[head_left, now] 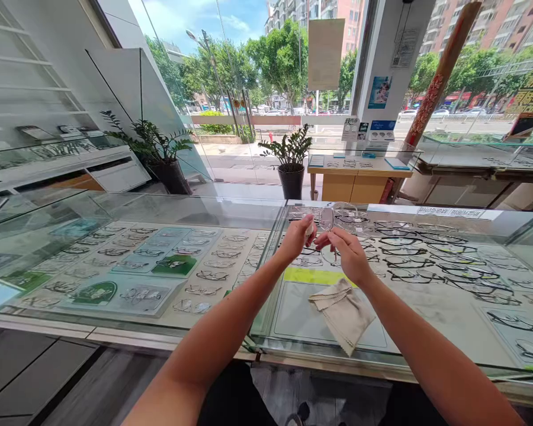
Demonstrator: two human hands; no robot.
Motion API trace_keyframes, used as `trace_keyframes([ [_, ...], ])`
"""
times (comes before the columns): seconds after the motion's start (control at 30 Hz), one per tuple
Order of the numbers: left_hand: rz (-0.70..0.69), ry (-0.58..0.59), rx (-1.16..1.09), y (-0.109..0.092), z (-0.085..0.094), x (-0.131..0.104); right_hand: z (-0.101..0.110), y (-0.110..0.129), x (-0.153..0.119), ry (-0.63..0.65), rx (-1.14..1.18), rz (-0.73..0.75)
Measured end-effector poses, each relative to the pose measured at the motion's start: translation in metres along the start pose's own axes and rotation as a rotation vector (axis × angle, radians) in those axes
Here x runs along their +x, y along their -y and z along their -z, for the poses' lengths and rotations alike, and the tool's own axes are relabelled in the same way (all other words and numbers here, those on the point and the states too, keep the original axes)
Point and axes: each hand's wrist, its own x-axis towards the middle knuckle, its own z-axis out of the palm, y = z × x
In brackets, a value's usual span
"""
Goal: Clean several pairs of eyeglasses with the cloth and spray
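In the middle of the head view, a pair of thin-rimmed eyeglasses (327, 219) is held up on edge above the glass counter, one lens above the other. My right hand (347, 251) is closed, its thumb and fingers pinching the glasses near the middle. To the left of the lenses, my left hand (296, 238) is curled shut, with a bit of something pale showing by the thumb; I cannot make out what it is. A beige cleaning cloth (344, 313) with zigzag edges lies crumpled on the counter below my right hand.
Several rows of spectacle frames (404, 251) sit inside the glass showcase (266, 337), to the right and left. A yellow-green strip (313, 276) shows under the glass. Beyond stand a potted plant (291, 177), a wooden display table (359, 180) and large windows.
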Motion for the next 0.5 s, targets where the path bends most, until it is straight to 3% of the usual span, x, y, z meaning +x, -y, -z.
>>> trace_keyframes([
  [0.33,0.009,0.01,0.001,-0.0008,0.0,-0.0004,-0.0024,-0.0013,-0.0013,0.028,0.058,-0.012],
  [0.5,-0.017,0.011,0.083,-0.0036,-0.0004,-0.0027,0.0039,-0.003,0.0037,-0.027,0.143,-0.092],
])
